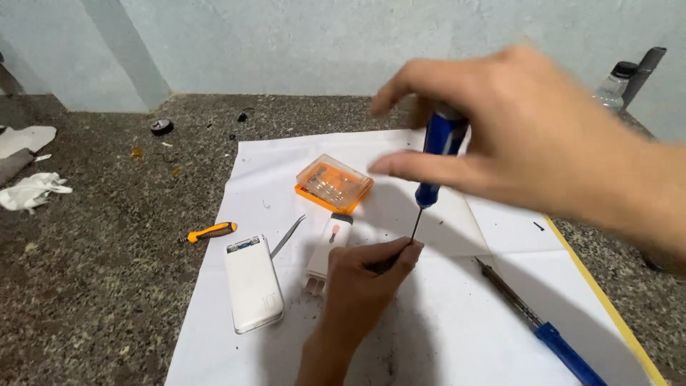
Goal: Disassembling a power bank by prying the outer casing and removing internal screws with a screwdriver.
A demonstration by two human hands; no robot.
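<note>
While both hands work over the white sheet [443, 322]:
Right hand [529, 136]: fingers loosely curled on blue screwdriver [441, 146], upright.
Left hand [361, 286]: fingers pinched at its tip — small part hidden.
Risk: tip could slip — a loose top grip.

Right hand [529, 136] motion-blurred; left hand [364, 282] hides screwdriver tip; second blue screwdriver [543, 329] cut by bottom edge
</note>
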